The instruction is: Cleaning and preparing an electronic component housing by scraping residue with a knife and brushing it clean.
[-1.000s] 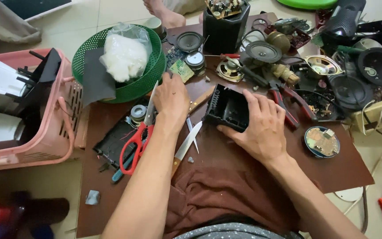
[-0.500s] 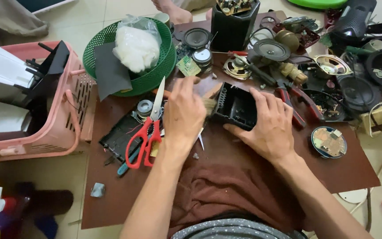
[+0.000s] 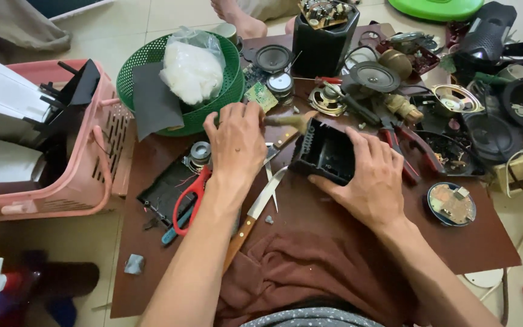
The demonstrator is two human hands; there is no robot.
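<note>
Left hand: the left hand (image 3: 237, 142) lies palm down, fingers curled round the handle of a small brush (image 3: 289, 121); its grip is closed on that brush.
Right hand: the right hand (image 3: 370, 178) clasps the near side of a black plastic housing (image 3: 325, 151), fingers wrapped on its edge, grip closed on it.
Housing: it stands tilted on the counter (image 3: 334, 212), open face towards the brush, between both hands.
Containers: a green basket (image 3: 213, 115) holds a white bag and a dark sheet; a pink crate (image 3: 101, 163) at the left holds black and white parts.
Edges: red-handled scissors (image 3: 189, 197) and a knife (image 3: 255, 212) lie just beside the left wrist; speakers crowd the far right edge.
Open room: bare brown board shows near the right front corner.
Surface and room: a low brown counter on a pale tiled floor, with a brown cloth (image 3: 310, 272) draped at its near edge.
</note>
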